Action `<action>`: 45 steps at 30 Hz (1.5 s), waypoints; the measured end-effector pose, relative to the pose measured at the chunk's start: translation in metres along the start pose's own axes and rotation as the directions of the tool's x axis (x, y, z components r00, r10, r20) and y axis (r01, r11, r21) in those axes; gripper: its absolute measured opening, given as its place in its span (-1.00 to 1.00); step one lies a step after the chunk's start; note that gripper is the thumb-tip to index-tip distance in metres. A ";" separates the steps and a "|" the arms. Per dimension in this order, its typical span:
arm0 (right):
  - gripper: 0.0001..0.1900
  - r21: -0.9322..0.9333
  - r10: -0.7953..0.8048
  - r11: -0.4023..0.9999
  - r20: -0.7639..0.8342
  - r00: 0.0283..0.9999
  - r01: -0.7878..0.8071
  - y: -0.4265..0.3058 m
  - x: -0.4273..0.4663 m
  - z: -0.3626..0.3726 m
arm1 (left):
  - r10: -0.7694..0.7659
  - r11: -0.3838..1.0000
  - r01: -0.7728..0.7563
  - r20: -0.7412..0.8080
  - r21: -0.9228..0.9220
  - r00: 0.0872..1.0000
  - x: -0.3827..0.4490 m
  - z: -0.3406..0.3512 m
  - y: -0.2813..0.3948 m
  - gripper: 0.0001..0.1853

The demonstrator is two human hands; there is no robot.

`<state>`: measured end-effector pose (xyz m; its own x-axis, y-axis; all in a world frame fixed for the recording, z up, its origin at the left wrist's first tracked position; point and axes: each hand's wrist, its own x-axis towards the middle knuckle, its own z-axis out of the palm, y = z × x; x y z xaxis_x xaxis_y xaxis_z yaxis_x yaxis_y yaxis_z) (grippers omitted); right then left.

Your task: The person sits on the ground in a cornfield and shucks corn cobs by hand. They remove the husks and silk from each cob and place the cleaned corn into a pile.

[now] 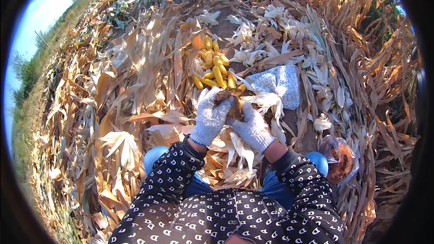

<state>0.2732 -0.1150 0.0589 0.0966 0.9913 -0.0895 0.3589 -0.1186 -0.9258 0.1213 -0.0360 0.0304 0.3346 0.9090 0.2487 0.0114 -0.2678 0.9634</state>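
Note:
Both my hands wear pale knitted work gloves and meet in front of me. Between them is a corn ear, yellow kernels partly showing under dark brown silk. My left hand pinches a tuft of brown corn silk at the ear's upper end. My right hand grips the ear's lower right side, and its fingers hide part of it. Pale peeled husks hang and lie just below the hands. Beyond them lies a pile of bare yellow corn ears.
A patterned cloth lies on the ground right of the pile. A clear plastic bag of reddish-brown corn silk sits beside my right knee. Dry cornstalks and leaves cover the ground around me. Loose white husks lie beyond the cloth.

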 end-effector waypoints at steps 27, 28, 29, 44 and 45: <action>-0.49 0.958 -0.024 0.284 0.043 0.999 -0.034 0.038 0.026 -0.060 | -0.313 0.504 0.060 -0.117 -0.862 0.943 0.023 -0.053 0.032 -0.83; -0.49 0.963 -0.045 0.267 0.035 0.998 -0.022 0.032 0.026 -0.063 | -0.301 0.516 0.055 -0.121 -0.855 0.946 0.022 -0.055 0.029 -0.83; -0.48 0.967 -0.063 0.256 0.023 0.998 -0.006 0.025 0.028 -0.065 | -0.309 0.524 0.028 -0.159 -0.851 0.938 0.025 -0.061 0.011 -0.82; -0.45 -0.012 -0.245 0.970 -0.037 0.969 0.245 0.003 0.009 -0.067 | 0.022 0.968 -0.083 -0.246 -0.238 0.969 0.017 -0.047 0.052 -0.76; -0.44 -0.054 -0.261 0.964 -0.027 0.965 0.259 0.003 0.011 -0.063 | 0.019 0.966 -0.063 -0.176 -0.251 0.984 0.011 -0.035 0.058 -0.73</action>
<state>0.3337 -0.1083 0.0781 0.0249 0.9860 0.1651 0.4216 0.1393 -0.8960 0.0928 -0.0298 0.0922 0.1639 0.9458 0.2805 -0.2466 -0.2361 0.9399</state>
